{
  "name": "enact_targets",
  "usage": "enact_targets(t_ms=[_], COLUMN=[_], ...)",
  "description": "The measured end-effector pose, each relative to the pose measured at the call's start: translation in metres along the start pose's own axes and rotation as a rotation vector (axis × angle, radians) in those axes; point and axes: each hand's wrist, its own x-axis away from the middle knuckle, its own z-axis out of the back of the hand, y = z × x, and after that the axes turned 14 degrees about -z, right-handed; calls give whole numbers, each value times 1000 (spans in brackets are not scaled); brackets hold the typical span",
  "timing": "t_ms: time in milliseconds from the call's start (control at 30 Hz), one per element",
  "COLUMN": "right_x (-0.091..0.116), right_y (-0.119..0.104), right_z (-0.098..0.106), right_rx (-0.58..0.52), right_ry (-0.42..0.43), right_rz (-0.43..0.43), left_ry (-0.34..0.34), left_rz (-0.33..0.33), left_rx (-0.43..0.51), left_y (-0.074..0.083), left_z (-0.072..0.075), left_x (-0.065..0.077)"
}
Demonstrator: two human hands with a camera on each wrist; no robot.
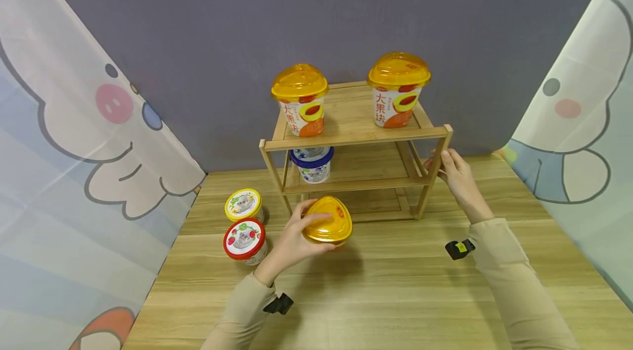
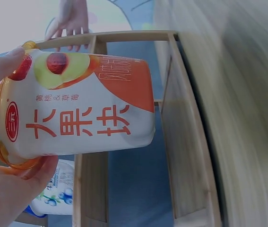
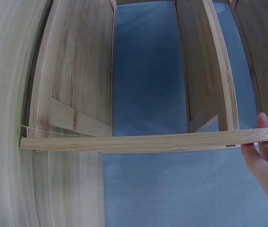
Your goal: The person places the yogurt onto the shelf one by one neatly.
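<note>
My left hand [image 1: 293,240] grips a large yogurt cup [image 2: 84,101] round its orange domed lid [image 1: 328,221]. The cup is upright, in front of the lower part of a wooden shelf rack [image 1: 356,142]. Its white side shows a peach picture and red lettering in the left wrist view. At the right side of the rack, my right hand [image 1: 460,177] holds the front post [image 3: 171,142] between thumb and fingers. Two matching orange-lidded cups stand on the top tier, one at the left [image 1: 300,103] and one at the right [image 1: 398,92].
A blue-rimmed cup [image 1: 315,166] sits at the left of the middle tier. On the table left of the rack stand a yellow-rimmed cup [image 1: 244,205] and a red-rimmed cup [image 1: 246,241]. Behind the rack is a grey wall [image 1: 222,37], with printed curtains [image 1: 59,174] on both sides.
</note>
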Motion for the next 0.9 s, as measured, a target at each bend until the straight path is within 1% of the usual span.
enact_targets(t_ms=[300,500,800,900], right_x=[0,-1,5,5], right_y=[-2,-2,-13,-13], right_z=[-1,-1,-8,-8], right_rx=[10,-40,-48,-41], right_ry=[5,4,1,4], right_rz=[-7,-7,1,-6], left_ry=[5,13,-12,-6], left_rz=[-4,-9,24,17], left_rx=[17,17,23,40], left_y=[8,15,21,23], left_z=[-3,-6,-11,-12], left_x=[-19,-33,-51,-58])
